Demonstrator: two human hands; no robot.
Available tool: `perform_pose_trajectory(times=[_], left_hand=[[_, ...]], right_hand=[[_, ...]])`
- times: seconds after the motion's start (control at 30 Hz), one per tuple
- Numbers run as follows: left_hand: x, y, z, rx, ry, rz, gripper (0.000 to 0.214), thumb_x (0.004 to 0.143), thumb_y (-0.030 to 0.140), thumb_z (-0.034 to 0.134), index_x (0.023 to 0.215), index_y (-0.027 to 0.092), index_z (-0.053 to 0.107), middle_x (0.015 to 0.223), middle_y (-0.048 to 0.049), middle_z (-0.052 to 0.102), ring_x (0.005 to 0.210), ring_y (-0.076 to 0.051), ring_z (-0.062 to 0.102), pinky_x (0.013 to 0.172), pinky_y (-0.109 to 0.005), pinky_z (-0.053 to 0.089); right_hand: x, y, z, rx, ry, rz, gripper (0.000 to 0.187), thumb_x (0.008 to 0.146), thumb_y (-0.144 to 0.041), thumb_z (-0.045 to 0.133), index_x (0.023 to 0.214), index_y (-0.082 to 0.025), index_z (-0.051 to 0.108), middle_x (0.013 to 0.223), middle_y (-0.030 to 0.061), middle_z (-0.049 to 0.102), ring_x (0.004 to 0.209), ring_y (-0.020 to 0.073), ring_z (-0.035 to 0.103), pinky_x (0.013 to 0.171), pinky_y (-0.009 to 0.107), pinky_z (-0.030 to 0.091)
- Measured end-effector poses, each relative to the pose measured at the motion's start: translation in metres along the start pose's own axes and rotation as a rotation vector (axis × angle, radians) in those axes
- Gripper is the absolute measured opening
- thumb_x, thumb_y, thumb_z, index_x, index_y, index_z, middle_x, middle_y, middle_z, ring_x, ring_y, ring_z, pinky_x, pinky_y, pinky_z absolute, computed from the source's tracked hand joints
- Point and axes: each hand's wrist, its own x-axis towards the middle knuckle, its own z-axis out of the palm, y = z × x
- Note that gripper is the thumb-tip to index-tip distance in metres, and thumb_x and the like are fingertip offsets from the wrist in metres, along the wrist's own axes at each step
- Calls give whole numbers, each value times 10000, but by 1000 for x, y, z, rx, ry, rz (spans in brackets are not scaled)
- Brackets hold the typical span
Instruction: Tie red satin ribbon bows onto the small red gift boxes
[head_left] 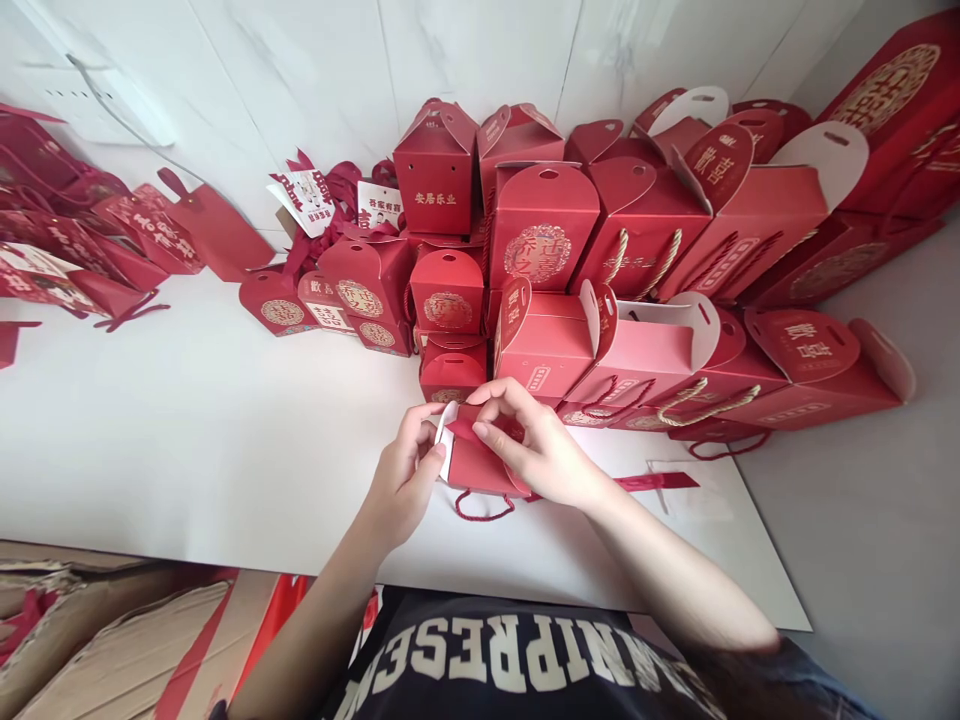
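Observation:
A small red gift box (pixel 480 458) stands on the white table in front of me, its top flaps folded inward and a red rope handle (pixel 484 513) hanging at its near side. My left hand (pixel 409 470) pinches the box's left end flap (pixel 445 440), whose white inner face shows, between thumb and fingers. Across the top, my right hand (pixel 544 450) is closed on the right end of the same box, thumb and forefinger close together over the top panel. That hand hides much of the right flap.
Several red gift boxes (pixel 547 235) are stacked behind my hands and to the right. Red bags (pixel 217 230) lie at the back left. A dark red ribbon (pixel 660 482) rests right of my right hand. Cardboard boxes (pixel 127 660) sit below the table's front edge.

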Motion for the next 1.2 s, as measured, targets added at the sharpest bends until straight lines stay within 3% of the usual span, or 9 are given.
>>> perform_pose_trajectory(times=[0.17,0.27,0.43,0.57,0.63,0.8,1.0,1.1,1.2], left_hand=[[-2,1,0,0,0,2,334,981,321,422,1312,275,420,924,-10,608,756,-152,517,697,-292,416],[-1,3,2,-13,-2,11,310,979,348,445,1279,268,436,839,10,579,722,-144,507,683,-282,416],[5,5,5,-127,-15,-16,287,986,459,430,882,202,507,648,35,471,600,-118,445,604,-260,384],[10,0,2,-197,10,3,311,952,385,531,722,179,495,602,33,450,575,-104,417,580,-250,340],[11,-2,-5,-273,87,47,300,932,337,558,687,173,502,596,27,457,571,-103,422,581,-251,336],[11,3,-38,-591,323,193,231,777,266,669,612,155,551,572,12,443,538,-96,413,515,-235,336],[11,6,-73,-755,445,290,139,700,273,653,678,136,661,788,-58,655,574,-105,521,508,-229,440],[11,3,-81,-801,512,295,116,722,230,600,651,152,647,822,-60,696,831,-180,643,593,-230,509],[10,0,-88,-801,522,314,123,736,219,571,642,190,646,751,-25,704,1028,-192,633,644,-208,530]], right_hand=[[1,3,1,-7,-42,-18,221,959,-190,501,1177,-223,490,890,-7,605,811,134,585,785,266,458],[3,3,3,-24,-44,-21,225,953,-178,503,1174,-217,488,892,-8,616,829,137,599,804,272,461],[8,-1,5,-88,-56,-21,237,944,-170,516,1173,-211,475,865,-11,638,818,148,631,813,285,475],[-3,-7,-4,-139,-9,-57,201,975,-178,481,1170,-222,499,1056,37,672,998,163,645,902,293,470],[-16,-9,-15,-211,67,-47,160,992,-216,481,1139,-234,541,1113,38,669,1053,168,633,930,291,457],[-57,5,-46,-313,208,107,129,993,-324,512,995,-234,605,987,29,687,927,183,652,831,296,477],[-84,35,-49,-287,123,248,227,969,-413,539,1133,-258,563,1184,54,650,1117,226,612,957,380,474],[-88,44,-44,-254,69,262,315,951,-429,562,1222,-280,507,1295,64,610,1212,239,578,1015,423,461],[-87,49,-43,-181,65,288,322,970,-425,528,1254,-285,472,1276,72,624,1209,232,583,1007,437,471]])
